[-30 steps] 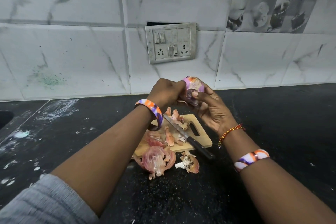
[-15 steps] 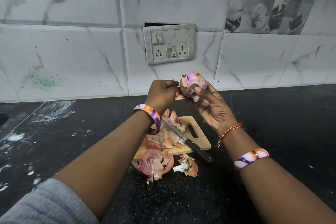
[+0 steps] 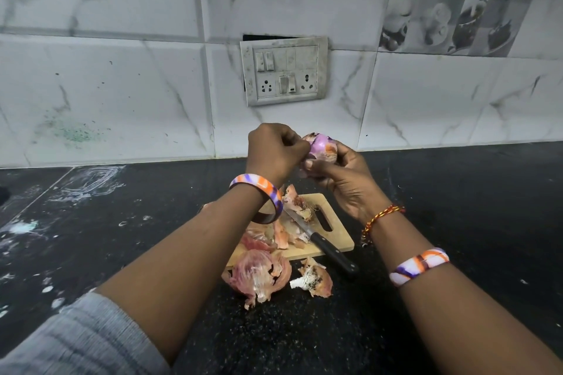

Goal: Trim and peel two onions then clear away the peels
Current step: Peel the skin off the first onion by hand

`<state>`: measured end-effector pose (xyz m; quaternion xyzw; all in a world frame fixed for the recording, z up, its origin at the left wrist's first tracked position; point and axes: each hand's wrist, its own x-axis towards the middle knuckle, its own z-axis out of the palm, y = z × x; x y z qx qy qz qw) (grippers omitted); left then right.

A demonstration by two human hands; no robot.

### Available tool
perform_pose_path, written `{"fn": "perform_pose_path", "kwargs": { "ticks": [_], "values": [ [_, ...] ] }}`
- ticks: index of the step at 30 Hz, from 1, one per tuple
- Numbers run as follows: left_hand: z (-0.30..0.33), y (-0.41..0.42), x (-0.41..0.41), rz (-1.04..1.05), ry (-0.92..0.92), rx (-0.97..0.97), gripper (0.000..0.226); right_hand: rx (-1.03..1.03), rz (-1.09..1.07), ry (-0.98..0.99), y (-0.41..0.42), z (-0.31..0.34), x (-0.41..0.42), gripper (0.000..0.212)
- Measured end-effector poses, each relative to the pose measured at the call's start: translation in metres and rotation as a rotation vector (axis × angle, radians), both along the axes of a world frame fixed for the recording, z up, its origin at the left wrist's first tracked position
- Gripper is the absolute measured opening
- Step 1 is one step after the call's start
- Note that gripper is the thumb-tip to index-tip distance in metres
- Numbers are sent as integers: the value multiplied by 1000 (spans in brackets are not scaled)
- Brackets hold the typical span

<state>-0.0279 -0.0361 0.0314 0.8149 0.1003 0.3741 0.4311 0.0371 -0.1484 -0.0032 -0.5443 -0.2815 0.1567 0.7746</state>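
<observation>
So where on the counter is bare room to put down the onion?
The black stone counter lies bare right of the small wooden cutting board, and left of it apart from white smears. Crowded: the board, under pink onion peels and the black-handled knife, and the counter just before it.

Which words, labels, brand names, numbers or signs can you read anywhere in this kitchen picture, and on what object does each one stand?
None can be read.
Grey wall switch and socket plate: no lettering shows.
Black-handled kitchen knife on the small wooden chopping board: no brand mark shows.
Orange, purple and white bangles: pattern only.
Grey picture tiles on the wall: images of crockery, no words.
</observation>
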Motion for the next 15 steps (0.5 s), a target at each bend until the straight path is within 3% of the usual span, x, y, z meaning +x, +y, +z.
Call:
{"fn": "perform_pose_path", "kwargs": {
  "ticks": [3, 6, 11, 15],
  "values": [
    [-4, 6, 2, 61, 14, 119, 11, 30, 21, 16, 0, -3, 0, 40],
    [-8, 19, 3, 149, 8, 81, 27, 142, 119, 122, -2, -4, 1, 51],
    [-5, 23, 5, 148, -1, 43, 30, 250, 237, 234, -3, -10, 6, 78],
    [-4, 25, 5, 184, 42, 66, 34, 361, 245, 284, 0, -12, 5, 72]
  ]
}}
